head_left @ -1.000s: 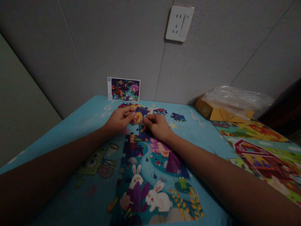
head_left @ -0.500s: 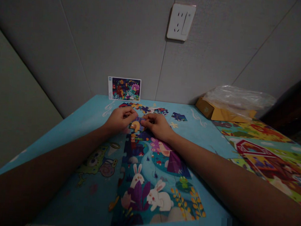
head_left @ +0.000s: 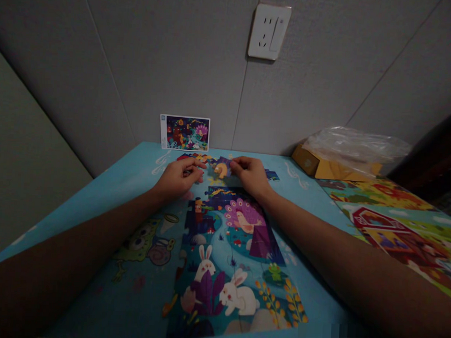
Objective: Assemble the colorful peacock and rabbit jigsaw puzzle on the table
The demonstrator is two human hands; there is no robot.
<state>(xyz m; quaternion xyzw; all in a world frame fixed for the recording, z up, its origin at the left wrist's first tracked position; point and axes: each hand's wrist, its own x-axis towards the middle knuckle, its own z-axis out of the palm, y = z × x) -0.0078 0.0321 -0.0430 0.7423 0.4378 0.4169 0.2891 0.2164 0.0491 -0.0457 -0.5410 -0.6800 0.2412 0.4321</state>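
My right hand [head_left: 252,177] pinches a puzzle piece [head_left: 222,169] showing an orange animal on purple, held above the far end of the puzzle. To its left, my left hand [head_left: 180,177] hovers with loosely curled fingers, thumb and forefinger apart, and no piece shows between them. Below both hands lies the partly joined puzzle [head_left: 222,248], with white rabbits, a pink peacock, a frog and a blue stream. Loose puzzle pieces [head_left: 196,157] lie behind my hands, partly covered by them.
A picture card [head_left: 185,133] leans on the wall under a socket [head_left: 269,32]. At the right stand a yellow box [head_left: 340,170] and clear plastic wrap [head_left: 355,146]. Other colourful pictures [head_left: 401,229] lie along the right side of the blue table cover [head_left: 110,184].
My right hand has moved right and away from the joined puzzle, carrying the orange-animal piece with it. My left hand stays nearly in place, its fingers now clear of the piece.
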